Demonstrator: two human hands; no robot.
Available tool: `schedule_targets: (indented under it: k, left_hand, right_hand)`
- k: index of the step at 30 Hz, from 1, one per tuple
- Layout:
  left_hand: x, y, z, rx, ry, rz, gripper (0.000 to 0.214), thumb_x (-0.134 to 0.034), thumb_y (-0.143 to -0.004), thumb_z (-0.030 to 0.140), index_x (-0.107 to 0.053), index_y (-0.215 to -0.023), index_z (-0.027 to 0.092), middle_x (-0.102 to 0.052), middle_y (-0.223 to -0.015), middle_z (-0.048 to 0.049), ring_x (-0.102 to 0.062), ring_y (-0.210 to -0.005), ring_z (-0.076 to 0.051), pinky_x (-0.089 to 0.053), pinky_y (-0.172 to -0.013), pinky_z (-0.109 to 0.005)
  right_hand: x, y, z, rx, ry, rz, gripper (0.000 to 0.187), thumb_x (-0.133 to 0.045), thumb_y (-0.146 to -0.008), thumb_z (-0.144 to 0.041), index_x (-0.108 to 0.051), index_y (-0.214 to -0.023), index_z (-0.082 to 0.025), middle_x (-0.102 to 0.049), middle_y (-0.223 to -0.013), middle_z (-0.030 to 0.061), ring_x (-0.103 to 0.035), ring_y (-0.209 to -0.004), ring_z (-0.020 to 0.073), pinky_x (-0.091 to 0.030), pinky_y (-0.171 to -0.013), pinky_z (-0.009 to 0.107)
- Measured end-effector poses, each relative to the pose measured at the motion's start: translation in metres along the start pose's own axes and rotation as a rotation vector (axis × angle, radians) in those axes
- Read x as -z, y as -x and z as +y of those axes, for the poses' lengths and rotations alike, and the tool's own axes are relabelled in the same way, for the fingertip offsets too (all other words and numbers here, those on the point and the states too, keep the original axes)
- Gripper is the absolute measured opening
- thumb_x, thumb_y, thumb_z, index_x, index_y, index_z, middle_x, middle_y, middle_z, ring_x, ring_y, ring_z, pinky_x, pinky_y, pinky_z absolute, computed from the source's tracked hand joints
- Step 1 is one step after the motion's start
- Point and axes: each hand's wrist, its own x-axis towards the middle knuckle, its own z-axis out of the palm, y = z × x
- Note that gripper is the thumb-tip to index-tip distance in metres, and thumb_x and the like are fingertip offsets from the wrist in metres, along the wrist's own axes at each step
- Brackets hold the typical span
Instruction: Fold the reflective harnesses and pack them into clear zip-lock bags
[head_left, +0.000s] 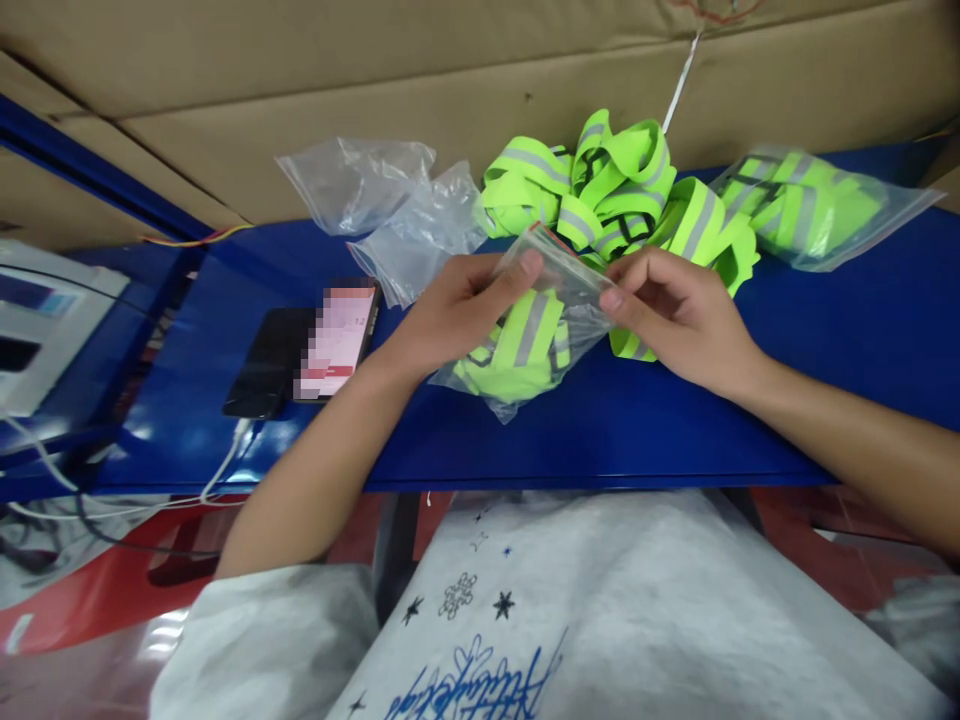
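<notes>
A clear zip bag (581, 285) with a folded neon-yellow reflective strap (517, 350) inside is held over the blue table. My left hand (469, 305) is closed on the left side of the bag's top edge, thumb on the plastic. At the other corner of that edge, my right hand (675, 315) pinches the bag between thumb and fingers. A red line runs along part of the bag's mouth. Behind the hands lies a heap of loose neon-yellow reflective straps (622, 185) with grey stripes and black parts.
Flat clear bags (367, 185) lie back left. To the right, another filled bag (810, 205) rests by the cardboard boxes (450, 70). A lit phone (337, 345) and a black power bank-like object (270, 365) with a white cable (225, 460) sit left on the blue table (637, 440).
</notes>
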Motion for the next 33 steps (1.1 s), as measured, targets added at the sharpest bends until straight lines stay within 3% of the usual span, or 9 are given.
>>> schedule_targets:
  k: [4, 10, 13, 16, 19, 21, 24, 30, 33]
  left_hand:
    - [0.0, -0.002, 0.002, -0.044, 0.04, 0.024, 0.038, -0.068, -0.099, 0.054, -0.079, -0.088, 0.02, -0.072, -0.083, -0.0051, -0.07, -0.086, -0.019, -0.055, -0.075, -0.027]
    - [-0.004, 0.003, 0.009, 0.115, 0.211, -0.002, 0.037, -0.067, -0.1, 0.048, -0.078, -0.082, 0.017, -0.078, -0.083, -0.0059, -0.068, -0.069, -0.014, -0.051, -0.062, -0.025]
    - [-0.008, 0.006, 0.013, 0.041, 0.133, 0.035, 0.038, -0.073, -0.097, 0.051, -0.077, -0.081, 0.017, -0.075, -0.078, -0.0039, -0.065, -0.065, -0.012, -0.048, -0.061, -0.023]
    - [-0.013, 0.006, 0.012, 0.012, 0.105, 0.072, 0.034, -0.07, -0.099, 0.049, -0.077, -0.086, 0.018, -0.075, -0.082, -0.0037, -0.072, -0.08, -0.016, -0.055, -0.074, -0.025]
    - [-0.018, 0.003, 0.003, -0.024, 0.095, 0.07, 0.037, -0.065, -0.101, 0.052, -0.076, -0.089, 0.019, -0.076, -0.089, -0.0045, -0.075, -0.09, -0.018, -0.059, -0.086, -0.028]
    - [-0.02, 0.002, -0.005, -0.046, 0.086, 0.079, 0.042, -0.061, -0.102, 0.058, -0.075, -0.089, 0.02, -0.077, -0.09, -0.0044, -0.075, -0.09, -0.018, -0.06, -0.088, -0.03]
    - [-0.021, 0.002, -0.014, -0.041, 0.072, 0.126, 0.046, -0.059, -0.101, 0.063, -0.074, -0.088, 0.021, -0.076, -0.086, -0.0037, -0.075, -0.088, -0.019, -0.061, -0.086, -0.031]
    - [-0.024, 0.003, -0.017, -0.009, 0.222, 0.184, 0.031, -0.068, -0.099, 0.052, -0.073, -0.092, 0.023, -0.077, -0.087, -0.0018, -0.076, -0.082, -0.018, -0.06, -0.078, -0.028]
    - [-0.027, 0.004, -0.015, 0.043, 0.309, 0.175, 0.026, -0.071, -0.098, 0.048, -0.069, -0.093, 0.023, -0.077, -0.084, -0.0007, -0.077, -0.08, -0.018, -0.059, -0.073, -0.028]
  right_hand:
    - [0.005, -0.001, -0.005, 0.032, 0.013, -0.122, 0.034, -0.07, -0.098, -0.057, -0.073, -0.089, -0.024, -0.069, -0.092, 0.0063, -0.066, -0.089, 0.0204, -0.054, -0.072, 0.034]
    - [0.021, 0.003, -0.011, -0.19, -0.105, -0.345, 0.038, -0.065, -0.101, -0.057, -0.08, -0.096, -0.023, -0.077, -0.084, 0.0026, -0.072, -0.077, 0.0159, -0.057, -0.07, 0.028]
    - [0.02, 0.009, -0.014, -0.189, -0.094, -0.293, 0.03, -0.071, -0.098, -0.05, -0.081, -0.091, -0.023, -0.077, -0.077, 0.0009, -0.072, -0.069, 0.0141, -0.058, -0.066, 0.027]
    - [0.016, 0.016, -0.014, -0.219, -0.161, -0.192, 0.02, -0.077, -0.095, -0.041, -0.079, -0.102, -0.023, -0.078, -0.079, -0.0003, -0.074, -0.066, 0.0139, -0.061, -0.068, 0.028]
    - [0.014, 0.02, -0.011, -0.32, -0.313, -0.111, 0.037, -0.083, -0.091, -0.039, -0.07, -0.123, -0.025, -0.078, -0.079, -0.0018, -0.077, -0.068, 0.016, -0.064, -0.07, 0.029]
    - [0.013, 0.02, -0.008, -0.41, -0.372, -0.114, 0.038, -0.086, -0.087, -0.044, -0.07, -0.115, -0.024, -0.078, -0.077, -0.0008, -0.078, -0.068, 0.0169, -0.064, -0.067, 0.028]
    - [0.012, 0.019, -0.005, -0.495, -0.345, -0.176, 0.037, -0.084, -0.088, -0.054, -0.071, -0.085, -0.019, -0.079, -0.079, 0.0041, -0.076, -0.065, 0.0153, -0.059, -0.058, 0.024]
    - [0.017, 0.019, -0.005, -0.308, -0.306, -0.187, 0.035, -0.076, -0.095, -0.052, -0.07, -0.083, -0.019, -0.078, -0.08, 0.0042, -0.071, -0.064, 0.0129, -0.056, -0.058, 0.026]
    - [0.02, 0.023, -0.006, -0.225, -0.149, -0.13, 0.03, -0.072, -0.099, -0.045, -0.07, -0.081, -0.02, -0.074, -0.074, 0.0018, -0.065, -0.06, 0.0114, -0.049, -0.053, 0.025]
